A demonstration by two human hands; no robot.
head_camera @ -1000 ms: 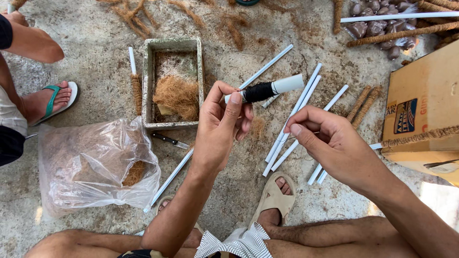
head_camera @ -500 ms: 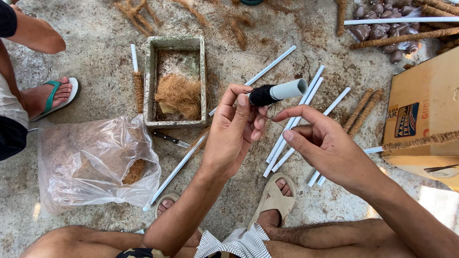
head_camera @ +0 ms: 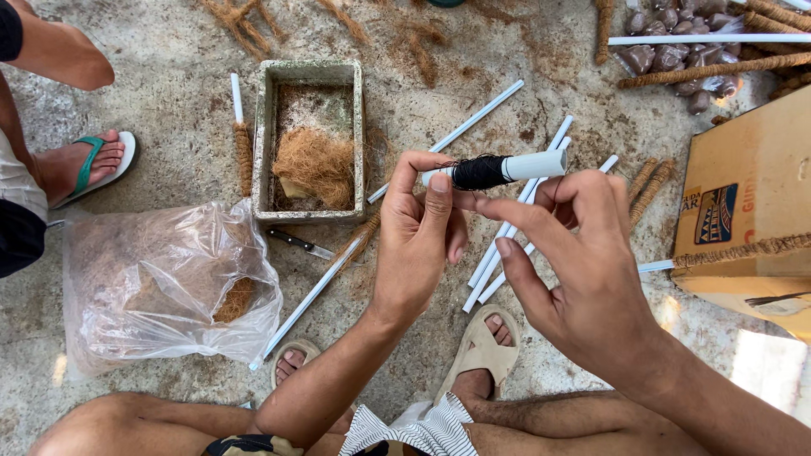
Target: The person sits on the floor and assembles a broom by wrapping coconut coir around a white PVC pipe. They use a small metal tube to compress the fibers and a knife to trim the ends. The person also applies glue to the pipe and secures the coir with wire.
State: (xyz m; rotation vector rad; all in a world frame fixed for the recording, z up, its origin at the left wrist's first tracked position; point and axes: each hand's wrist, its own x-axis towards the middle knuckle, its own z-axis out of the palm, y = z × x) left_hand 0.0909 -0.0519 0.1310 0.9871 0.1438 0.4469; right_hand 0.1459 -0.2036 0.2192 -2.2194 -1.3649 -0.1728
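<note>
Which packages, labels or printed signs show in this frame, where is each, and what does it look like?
Cardboard box: right edge, brown, rectangular.
Printed label: on the box's side, blue emblem beside red print.
Clear plastic bag: left, on the floor, crumpled, brown fibre inside.
Second clear bag: top right, holding brown lumps.

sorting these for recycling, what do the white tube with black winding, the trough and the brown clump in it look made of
White tube: likely plastic pipe, smooth and matte.
Black winding: thin thread, with loose strands at its edge.
Trough: looks like cement, grey, rough and pitted.
Brown clump: coarse, wiry plant fibre, maybe coconut husk.
</note>
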